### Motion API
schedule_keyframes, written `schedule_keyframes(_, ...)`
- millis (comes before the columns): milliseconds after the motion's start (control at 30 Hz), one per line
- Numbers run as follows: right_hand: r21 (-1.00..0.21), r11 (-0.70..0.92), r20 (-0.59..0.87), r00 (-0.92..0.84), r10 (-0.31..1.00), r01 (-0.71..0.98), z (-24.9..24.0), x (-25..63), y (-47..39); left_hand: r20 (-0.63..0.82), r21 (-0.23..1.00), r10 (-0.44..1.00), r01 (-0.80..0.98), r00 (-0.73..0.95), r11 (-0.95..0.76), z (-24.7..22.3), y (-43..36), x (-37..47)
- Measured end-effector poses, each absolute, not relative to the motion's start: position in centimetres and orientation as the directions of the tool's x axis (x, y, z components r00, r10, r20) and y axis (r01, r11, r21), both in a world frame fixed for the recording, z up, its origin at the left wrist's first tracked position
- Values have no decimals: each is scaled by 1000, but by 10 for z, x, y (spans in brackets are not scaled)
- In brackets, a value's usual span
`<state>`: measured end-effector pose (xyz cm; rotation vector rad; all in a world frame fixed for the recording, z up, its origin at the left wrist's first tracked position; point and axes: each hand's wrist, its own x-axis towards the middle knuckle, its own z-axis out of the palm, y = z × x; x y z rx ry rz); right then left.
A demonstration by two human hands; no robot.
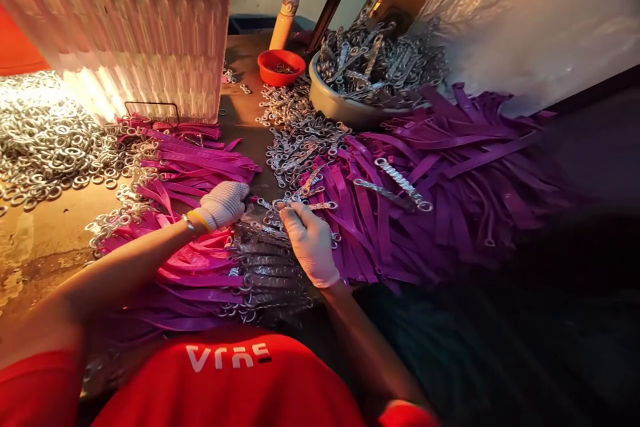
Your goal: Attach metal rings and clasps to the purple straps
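My left hand [223, 206], in a white knitted glove, is closed, and a small purple strap end [255, 199] pokes out past its fingers. Just right of it, my right hand [313, 244], also gloved, pinches a short metal chain [281, 206] between thumb and fingers. Other short silver chains lie under and around those fingertips. Below my hands, brown chain pieces [273, 280] are lined up in a row, joined by rings to pink-purple straps [200, 274] on the left.
A heap of purple straps [425, 214] spreads to the right. Behind it stands a basin [345, 107] piled with metal chains. Further back are a small red bowl [281, 68] and a bottle [284, 22]. Metal rings [60, 147] cover the left side, beside a translucent ribbed panel [150, 34].
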<state>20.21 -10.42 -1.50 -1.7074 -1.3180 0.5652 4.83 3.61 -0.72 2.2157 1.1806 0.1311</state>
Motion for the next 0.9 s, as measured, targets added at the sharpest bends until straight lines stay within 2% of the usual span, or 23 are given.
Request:
schedule_keyframes(133, -877, -67, 99, 316, 944, 476, -27, 206, -106, -264, 423, 749, 771, 607, -476, -22, 43, 83)
schedule_keyframes(233, -848, -40, 143, 301, 943, 528, -26, 205, -106, -262, 378, 744, 775, 615, -507, -14, 40, 79)
schedule_keyframes(267, -831, -25, 165, 290, 943, 556, -24, 204, -106, -246, 384, 744, 768, 621, -513, -7, 38, 71)
schedule_keyframes(333, -799, 35, 212, 226, 951, 600, -17, 199, -104, -216, 499, 752, 732, 623, -464, 9, 31, 44)
schedule_keyframes(400, -770, 137, 262, 113, 958, 623, -10, 189, -100, -239, 738, 771, 626, 590, -250, 25, 20, 10)
schedule_keyframes(467, -737, 243, 296, -21, 955, 631, -2, 175, -95, -319, 882, 786, 469, 530, 42, 35, 5, -22)
schedule_keyframes(533, -690, 308, 291, -138, 947, 655, 5, 158, -90, -399, 907, 788, 326, 469, 265, 37, -11, -45)
schedule_keyframes(633, -549, 338, 220, -258, 941, 765, 16, 134, -85, -461, 886, 770, 175, 442, 430, 28, -30, -62)
schedule_keyframes(700, -423, 338, 155, -300, 941, 841, 22, 121, -86, -465, 882, 759, 160, 457, 444, 20, -38, -66)
schedule_keyframes(767, -318, 331, 90, -319, 943, 888, 27, 112, -88, -433, 901, 766, 205, 476, 382, 15, -41, -70)
schedule_keyframes(900, -216, 294, 23, -297, 955, 931, 25, 101, -91, -247, 932, 825, 357, 508, 60, 10, -43, -75)
